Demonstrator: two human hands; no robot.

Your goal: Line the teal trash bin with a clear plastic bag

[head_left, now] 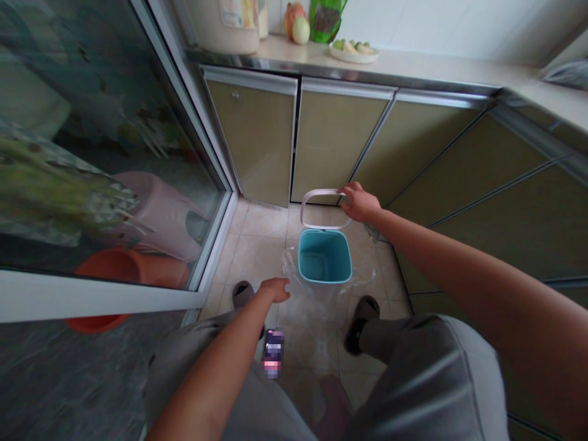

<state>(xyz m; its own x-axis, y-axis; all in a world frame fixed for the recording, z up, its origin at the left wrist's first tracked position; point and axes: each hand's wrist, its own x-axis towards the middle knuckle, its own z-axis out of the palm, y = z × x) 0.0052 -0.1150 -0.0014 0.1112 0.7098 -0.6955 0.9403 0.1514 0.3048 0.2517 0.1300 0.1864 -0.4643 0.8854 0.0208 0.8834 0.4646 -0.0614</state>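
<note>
A blue trash bin point(325, 257) stands on the tiled floor in front of me, its inside visible. Behind its back edge a pale pink ring-shaped frame point(316, 193) is raised. My right hand point(361, 203) is closed around the right side of that frame. Clear plastic film point(362, 275), like a thin bag, lies loosely around the bin's base and sides. To the left of the bin, my left hand point(275, 289) hovers near the film with its fingers slightly apart. Nothing shows in it.
Low cabinets point(257, 135) line the back and right. Above them, a counter point(413, 67) carries a plate of fruit point(353, 51) and a large container point(225, 27). At left is a glass door point(114, 122). A phone point(273, 353) with a blurred screen is by my left leg.
</note>
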